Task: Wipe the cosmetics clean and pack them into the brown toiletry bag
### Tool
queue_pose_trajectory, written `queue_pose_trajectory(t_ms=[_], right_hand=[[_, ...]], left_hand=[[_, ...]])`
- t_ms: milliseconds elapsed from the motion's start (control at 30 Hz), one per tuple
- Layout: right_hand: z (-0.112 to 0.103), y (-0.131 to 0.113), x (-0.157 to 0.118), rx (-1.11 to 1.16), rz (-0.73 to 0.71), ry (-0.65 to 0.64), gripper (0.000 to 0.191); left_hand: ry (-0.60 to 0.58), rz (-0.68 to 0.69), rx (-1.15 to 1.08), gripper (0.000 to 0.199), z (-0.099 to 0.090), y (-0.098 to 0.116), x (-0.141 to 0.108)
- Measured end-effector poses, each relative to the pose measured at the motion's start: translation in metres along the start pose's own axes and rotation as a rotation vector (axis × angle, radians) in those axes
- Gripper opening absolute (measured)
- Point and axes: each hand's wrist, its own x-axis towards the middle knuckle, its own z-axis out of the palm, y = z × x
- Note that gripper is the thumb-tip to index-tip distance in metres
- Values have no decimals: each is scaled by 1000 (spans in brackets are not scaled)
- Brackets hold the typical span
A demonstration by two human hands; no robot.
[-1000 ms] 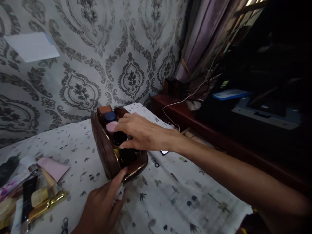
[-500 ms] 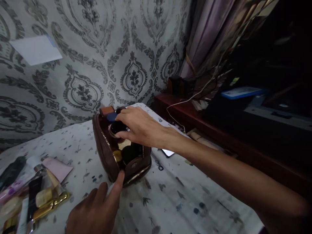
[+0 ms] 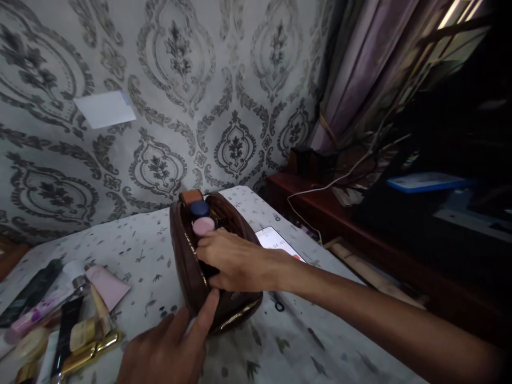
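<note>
A brown zip toiletry bag (image 3: 185, 277) stands unzipped on the patterned cloth, with a navy round lid (image 3: 199, 208) and a pink round lid (image 3: 204, 226) inside. My right hand (image 3: 236, 258) reaches down into its front half. The fingers curl in beside the pink lid and their tips are hidden; something dark shows beneath them, too hidden to name. My left hand (image 3: 166, 349) is low at the bag's near corner. Its index finger stretches out to touch the front edge by the zip, while the other fingers are partly bent and hold nothing.
Tubes and cosmetics, among them a pink tube (image 3: 109, 288), a gold tube (image 3: 86, 354) and a small yellowish jar (image 3: 83, 335), lie on the left. A lit phone (image 3: 278, 242) rests right of the bag. Beyond it are a dark red wooden ledge (image 3: 280, 186) and a white cable (image 3: 340, 184).
My right hand has lowered from the bag's far side, where it gripped a black rounded item, into the front of the bag. The pink lid now shows. The view has shifted.
</note>
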Motion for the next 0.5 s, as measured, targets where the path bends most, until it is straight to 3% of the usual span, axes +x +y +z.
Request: queue_pose_trajectory(t_ms=[200, 367, 500], right_hand=[[8, 11, 2, 75, 86, 143, 14], [-15, 21, 9, 26, 325, 294, 22], [-29, 24, 7, -47, 437, 282, 22]], left_hand=[[25, 6, 61, 53, -11, -5, 18], [9, -30, 69, 50, -9, -6, 16], [38, -33, 42, 46, -5, -8, 13]])
